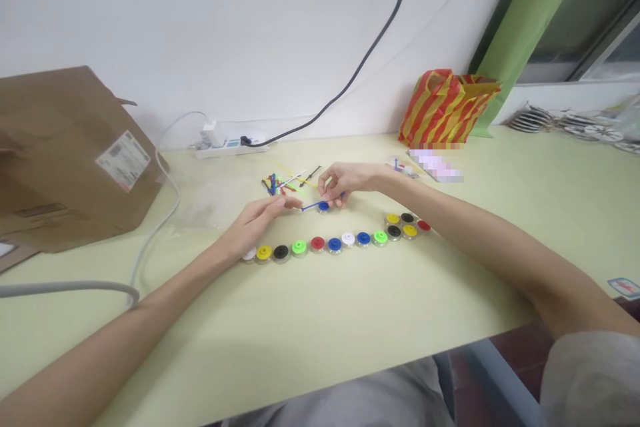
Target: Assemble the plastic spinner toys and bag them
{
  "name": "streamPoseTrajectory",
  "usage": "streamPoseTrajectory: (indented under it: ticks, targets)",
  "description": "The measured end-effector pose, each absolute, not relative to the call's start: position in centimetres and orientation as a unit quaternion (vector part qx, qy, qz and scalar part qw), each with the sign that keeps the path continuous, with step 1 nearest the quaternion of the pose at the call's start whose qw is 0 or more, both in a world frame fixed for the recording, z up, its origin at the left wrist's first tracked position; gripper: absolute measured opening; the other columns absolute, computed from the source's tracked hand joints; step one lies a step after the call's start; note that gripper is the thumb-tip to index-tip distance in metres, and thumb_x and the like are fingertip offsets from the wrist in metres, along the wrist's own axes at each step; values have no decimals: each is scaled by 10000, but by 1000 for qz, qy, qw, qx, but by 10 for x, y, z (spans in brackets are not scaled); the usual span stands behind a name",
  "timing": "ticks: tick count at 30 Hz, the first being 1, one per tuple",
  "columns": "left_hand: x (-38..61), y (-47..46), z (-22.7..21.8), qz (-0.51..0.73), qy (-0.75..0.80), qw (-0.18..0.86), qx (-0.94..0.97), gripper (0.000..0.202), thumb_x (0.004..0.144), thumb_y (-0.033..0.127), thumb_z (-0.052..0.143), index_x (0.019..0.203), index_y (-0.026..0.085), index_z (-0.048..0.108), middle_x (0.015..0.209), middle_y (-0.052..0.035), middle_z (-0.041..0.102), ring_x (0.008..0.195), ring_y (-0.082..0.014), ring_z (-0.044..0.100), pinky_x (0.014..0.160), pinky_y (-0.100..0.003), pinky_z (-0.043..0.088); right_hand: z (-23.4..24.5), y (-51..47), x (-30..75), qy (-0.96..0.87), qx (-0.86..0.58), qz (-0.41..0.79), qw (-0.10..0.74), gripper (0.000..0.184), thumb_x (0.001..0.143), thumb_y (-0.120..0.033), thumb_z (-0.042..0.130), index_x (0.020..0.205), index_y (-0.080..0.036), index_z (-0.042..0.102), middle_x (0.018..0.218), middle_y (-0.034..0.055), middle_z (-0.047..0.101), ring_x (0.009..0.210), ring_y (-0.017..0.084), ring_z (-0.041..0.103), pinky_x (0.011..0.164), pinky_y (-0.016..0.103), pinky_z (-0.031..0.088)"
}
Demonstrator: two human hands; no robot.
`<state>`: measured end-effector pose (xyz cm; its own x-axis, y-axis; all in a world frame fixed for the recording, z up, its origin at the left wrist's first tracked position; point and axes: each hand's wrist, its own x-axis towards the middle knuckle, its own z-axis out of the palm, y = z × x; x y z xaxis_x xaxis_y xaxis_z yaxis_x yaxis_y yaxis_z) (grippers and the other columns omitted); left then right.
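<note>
In the head view, my right hand (pixel 345 180) bends over a blue-topped round disc (pixel 323 207) on the table. Its fingertips pinch a thin blue plastic pointer (pixel 311 205) lying across the disc's top. My left hand (pixel 263 215) has its fingers stretched out, tips close to the pointer's left end; whether they touch it I cannot tell. Behind both hands lies a loose pile of coloured pointers (pixel 280 184). In front runs a row of round discs with clear bases and coloured tops, among them a green one (pixel 299 248) and a red one (pixel 317 243).
A brown cardboard box (pixel 65 167) stands at the left, with a grey cable (pixel 175 197) beside it. By the wall lies a power strip (pixel 230 147) with a black cord. A striped plastic bag (pixel 447 110) and stacked discs (pixel 533 119) are at the right.
</note>
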<state>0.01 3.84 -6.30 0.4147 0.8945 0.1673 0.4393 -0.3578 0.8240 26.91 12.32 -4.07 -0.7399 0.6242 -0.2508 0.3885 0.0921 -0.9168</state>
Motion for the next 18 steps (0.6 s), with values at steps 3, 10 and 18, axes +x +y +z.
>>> streamPoseTrajectory:
  ticks: [3, 10, 18]
  targets:
    - [0, 39, -63, 309, 440, 361, 762, 475, 996, 532, 454, 1115, 198, 769, 1269, -90, 730, 1264, -281, 604, 1109, -355, 428, -40, 121, 267, -737, -346, 571, 105, 268, 720, -235, 871, 865, -121, 677, 727, 49, 726, 646, 132, 662, 622, 247, 571]
    - [2, 37, -61, 280, 432, 362, 777, 513, 1020, 555, 413, 1190, 216, 757, 1274, -69, 738, 1289, -277, 597, 1165, -393, 395, -38, 119, 266, -750, -373, 539, 90, 231, 758, -229, 853, 836, -118, 666, 676, 32, 699, 620, 130, 657, 603, 245, 576]
    - [-1, 38, -64, 275, 415, 359, 789, 526, 1029, 561, 397, 1183, 220, 767, 1311, -48, 723, 1285, -267, 604, 1190, -390, 374, -36, 116, 265, -764, -392, 509, 58, 227, 774, -283, 848, 834, -135, 686, 703, 34, 721, 560, 98, 618, 554, 216, 528]
